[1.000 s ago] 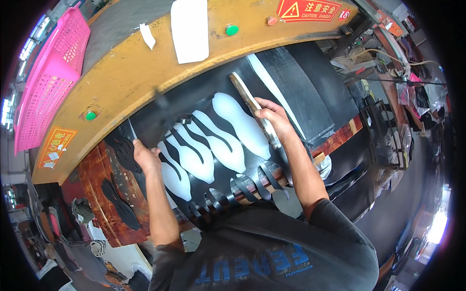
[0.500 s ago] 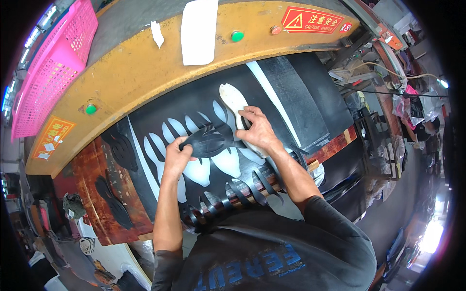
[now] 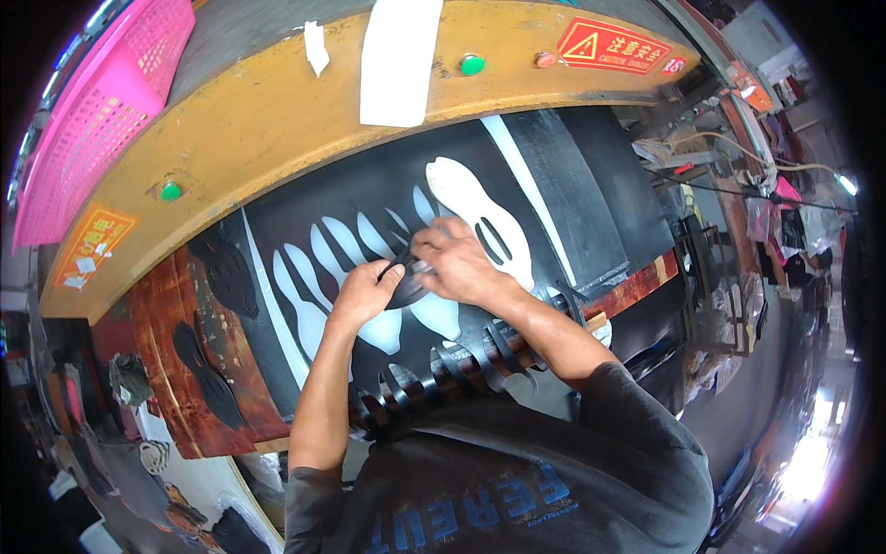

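Observation:
My left hand (image 3: 366, 297) pinches the edge of a dark, sole-shaped piece (image 3: 406, 294) above the black sheet. My right hand (image 3: 459, 265) is closed over the piece's other side; its fingers are blurred and hide much of it. Just right of it, a white sole-shaped cutting die (image 3: 459, 187) with two long slots lies on the black sheet (image 3: 305, 205). Several sole-shaped holes in that sheet show a pale surface underneath, to the left of and below my hands.
A yellow machine beam (image 3: 277, 120) with coloured buttons spans the far side. Black sole pieces (image 3: 205, 374) lie on the worn reddish-brown board at left. Curled black strips (image 3: 452, 365) hang at the near edge. A pink basket (image 3: 101, 120) stands far left.
My right hand has let go of the white die and moved left onto the dark piece. The die, tilted before, now lies flat. My left hand has shifted slightly right.

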Tool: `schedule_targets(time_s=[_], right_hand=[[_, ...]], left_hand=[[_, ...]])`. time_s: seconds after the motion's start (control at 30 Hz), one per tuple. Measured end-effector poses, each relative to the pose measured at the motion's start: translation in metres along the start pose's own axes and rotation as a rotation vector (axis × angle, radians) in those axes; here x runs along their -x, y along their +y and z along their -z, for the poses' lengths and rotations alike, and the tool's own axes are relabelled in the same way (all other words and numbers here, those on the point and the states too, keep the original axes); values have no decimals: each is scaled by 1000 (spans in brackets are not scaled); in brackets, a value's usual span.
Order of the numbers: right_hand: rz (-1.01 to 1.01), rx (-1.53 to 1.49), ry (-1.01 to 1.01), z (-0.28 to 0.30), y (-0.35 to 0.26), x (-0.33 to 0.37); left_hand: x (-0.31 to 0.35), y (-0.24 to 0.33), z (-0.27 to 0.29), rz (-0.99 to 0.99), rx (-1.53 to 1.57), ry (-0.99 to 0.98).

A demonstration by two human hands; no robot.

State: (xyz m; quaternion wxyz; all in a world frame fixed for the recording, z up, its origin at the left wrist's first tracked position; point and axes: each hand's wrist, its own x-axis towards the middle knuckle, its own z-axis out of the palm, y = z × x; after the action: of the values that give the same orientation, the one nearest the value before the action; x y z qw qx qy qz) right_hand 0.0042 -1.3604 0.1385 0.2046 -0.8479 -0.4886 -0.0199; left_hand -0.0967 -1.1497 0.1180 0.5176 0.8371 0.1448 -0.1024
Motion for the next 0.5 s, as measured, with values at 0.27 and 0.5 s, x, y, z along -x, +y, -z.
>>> schedule_targets(time_s=[0.27, 0.5], right_hand=[[-2, -75, -72, -19, 3, -23], [125, -446, 81, -21, 20, -25]], left_hand=[[7, 17, -12, -88, -294, 196], [-10, 6, -13, -2, 61, 176]])
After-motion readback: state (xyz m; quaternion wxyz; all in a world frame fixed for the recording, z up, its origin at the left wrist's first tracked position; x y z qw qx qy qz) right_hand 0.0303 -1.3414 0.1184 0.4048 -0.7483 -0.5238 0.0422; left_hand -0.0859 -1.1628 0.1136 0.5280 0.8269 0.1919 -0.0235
